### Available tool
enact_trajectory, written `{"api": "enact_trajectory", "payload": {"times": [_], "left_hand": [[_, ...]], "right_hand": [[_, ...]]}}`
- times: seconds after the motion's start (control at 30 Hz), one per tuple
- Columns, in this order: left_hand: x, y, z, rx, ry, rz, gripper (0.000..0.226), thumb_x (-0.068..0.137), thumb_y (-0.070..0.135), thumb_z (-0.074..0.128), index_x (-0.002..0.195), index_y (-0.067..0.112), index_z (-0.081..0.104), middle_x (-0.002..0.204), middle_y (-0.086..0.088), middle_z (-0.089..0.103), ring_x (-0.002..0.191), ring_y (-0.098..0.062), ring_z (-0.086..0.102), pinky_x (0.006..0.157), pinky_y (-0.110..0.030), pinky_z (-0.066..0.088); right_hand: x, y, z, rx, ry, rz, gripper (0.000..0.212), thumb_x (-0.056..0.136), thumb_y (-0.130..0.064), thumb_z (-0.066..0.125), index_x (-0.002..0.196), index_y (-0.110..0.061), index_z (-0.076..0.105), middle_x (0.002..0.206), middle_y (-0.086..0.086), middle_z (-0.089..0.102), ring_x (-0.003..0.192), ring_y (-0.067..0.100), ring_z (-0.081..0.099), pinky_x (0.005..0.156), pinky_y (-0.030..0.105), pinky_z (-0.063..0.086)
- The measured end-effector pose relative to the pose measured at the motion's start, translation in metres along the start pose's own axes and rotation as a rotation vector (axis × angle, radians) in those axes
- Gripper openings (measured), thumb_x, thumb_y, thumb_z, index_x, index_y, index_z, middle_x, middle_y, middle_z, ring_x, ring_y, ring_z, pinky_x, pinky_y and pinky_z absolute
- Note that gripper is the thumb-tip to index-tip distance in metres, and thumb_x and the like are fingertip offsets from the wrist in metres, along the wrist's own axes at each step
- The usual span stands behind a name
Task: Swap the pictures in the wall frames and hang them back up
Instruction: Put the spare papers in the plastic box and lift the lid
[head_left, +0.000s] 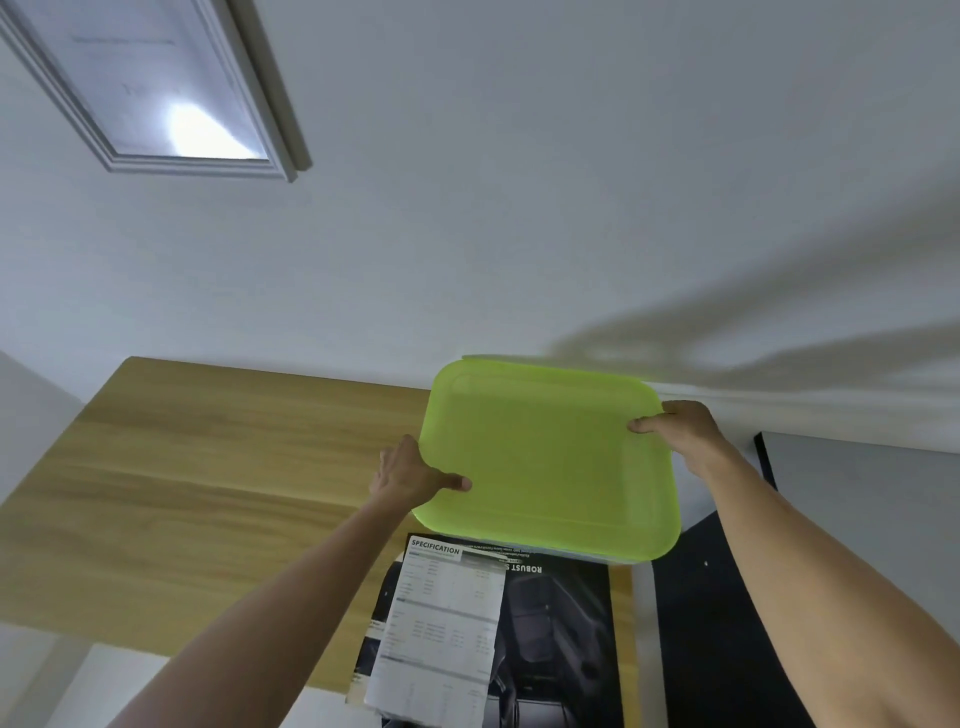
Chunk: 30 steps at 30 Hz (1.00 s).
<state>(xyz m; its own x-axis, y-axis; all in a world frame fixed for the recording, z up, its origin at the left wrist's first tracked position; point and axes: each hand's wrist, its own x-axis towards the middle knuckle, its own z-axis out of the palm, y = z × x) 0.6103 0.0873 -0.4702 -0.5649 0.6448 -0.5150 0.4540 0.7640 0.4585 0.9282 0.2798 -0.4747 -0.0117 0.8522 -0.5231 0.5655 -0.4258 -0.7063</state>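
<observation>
A silver-grey picture frame (156, 88) hangs on the white wall at the upper left, its glass reflecting light. I hold a lime-green plastic tray (550, 462) above the wooden table (208, 493). My left hand (410, 475) grips its left edge with the thumb on top. On the tray's right rim my right hand (680, 431) grips it in the same way. Below the tray lie a white sheet headed SPECIFICATION (441, 629) and a dark printed picture (556, 639), partly covered by the tray.
A black board (717, 623) lies at the right of the table, beside a pale strip (644, 649). A grey panel with a black edge (857, 499) stands by the wall at the right. The wall meets the table's far edge.
</observation>
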Motion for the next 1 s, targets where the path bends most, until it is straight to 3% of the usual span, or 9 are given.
{"api": "enact_trajectory", "payload": {"times": [0.07,0.17,0.27,0.33,0.43,0.53,0.63,0.83,1.0], "left_hand": [[0.000,-0.006,-0.008,-0.090,-0.016,0.005,0.100,0.038,0.056,0.093,0.120,0.015,0.051,0.115,-0.004,0.058,0.106,-0.027,0.057,0.081,-0.044,0.057],[-0.001,-0.014,-0.026,-0.214,-0.020,0.006,0.095,0.045,0.042,0.097,0.122,0.010,0.051,0.115,-0.006,0.062,0.107,-0.029,0.060,0.084,-0.045,0.056],[0.002,-0.027,-0.042,-0.259,0.000,0.001,0.094,0.047,0.036,0.097,0.124,0.010,0.049,0.118,-0.007,0.061,0.109,-0.030,0.059,0.086,-0.045,0.055],[0.005,-0.040,-0.053,-0.279,0.003,-0.001,0.093,0.048,0.034,0.097,0.124,0.010,0.049,0.118,-0.008,0.060,0.110,-0.030,0.058,0.084,-0.046,0.056],[0.012,-0.064,-0.071,-0.331,-0.009,-0.017,0.090,0.050,0.031,0.097,0.122,0.012,0.048,0.116,-0.008,0.060,0.108,-0.031,0.059,0.080,-0.047,0.058],[0.024,-0.095,-0.089,-0.398,-0.002,-0.031,0.087,0.049,0.026,0.098,0.119,0.012,0.047,0.119,-0.011,0.060,0.108,-0.033,0.059,0.084,-0.049,0.056],[0.037,-0.130,-0.113,-0.404,0.016,-0.048,0.098,0.044,0.029,0.099,0.126,0.010,0.048,0.120,-0.010,0.060,0.109,-0.032,0.058,0.087,-0.050,0.055],[0.069,-0.198,-0.167,-0.400,0.040,-0.081,0.100,0.041,0.033,0.099,0.126,0.012,0.050,0.122,-0.009,0.060,0.112,-0.032,0.057,0.090,-0.051,0.053],[0.101,-0.245,-0.204,-0.400,0.028,-0.107,0.099,0.044,0.030,0.099,0.129,0.011,0.049,0.122,-0.010,0.060,0.113,-0.032,0.057,0.090,-0.050,0.053]], "right_hand": [[-0.013,-0.003,-0.003,0.097,-0.077,0.028,0.085,0.050,-0.025,0.097,0.127,-0.014,0.061,0.122,0.006,0.068,0.105,0.024,0.068,0.091,0.042,0.056],[-0.048,-0.013,-0.001,0.161,-0.257,0.056,0.081,0.073,-0.003,0.086,0.140,-0.029,0.047,0.114,0.000,0.069,0.097,0.016,0.066,0.070,0.034,0.053],[-0.061,-0.015,0.011,0.147,-0.261,0.041,0.069,0.076,0.001,0.082,0.137,-0.007,0.052,0.107,0.002,0.072,0.092,0.016,0.068,0.069,0.031,0.053],[-0.071,-0.018,0.025,0.160,-0.223,0.008,0.070,0.065,-0.009,0.092,0.128,-0.004,0.059,0.106,0.007,0.074,0.092,0.020,0.071,0.077,0.034,0.057],[-0.073,-0.017,0.052,0.152,-0.182,-0.036,0.117,0.031,-0.040,0.101,0.134,-0.011,0.054,0.119,0.009,0.070,0.102,0.026,0.070,0.096,0.045,0.054],[-0.105,-0.036,0.083,0.124,-0.293,-0.041,0.092,0.061,-0.013,0.093,0.140,-0.024,0.048,0.114,0.005,0.073,0.100,0.024,0.071,0.095,0.046,0.054],[-0.122,-0.051,0.118,0.088,-0.363,-0.055,0.103,0.062,-0.003,0.091,0.146,-0.032,0.041,0.113,0.005,0.074,0.100,0.025,0.071,0.089,0.045,0.056],[-0.144,-0.079,0.205,0.030,-0.279,-0.087,0.086,0.068,0.002,0.086,0.143,-0.012,0.044,0.109,0.008,0.071,0.093,0.022,0.068,0.076,0.033,0.055],[-0.144,-0.095,0.282,0.000,-0.201,-0.069,0.071,0.074,-0.003,0.084,0.136,-0.008,0.050,0.116,0.008,0.068,0.101,0.025,0.066,0.089,0.037,0.052]]}}
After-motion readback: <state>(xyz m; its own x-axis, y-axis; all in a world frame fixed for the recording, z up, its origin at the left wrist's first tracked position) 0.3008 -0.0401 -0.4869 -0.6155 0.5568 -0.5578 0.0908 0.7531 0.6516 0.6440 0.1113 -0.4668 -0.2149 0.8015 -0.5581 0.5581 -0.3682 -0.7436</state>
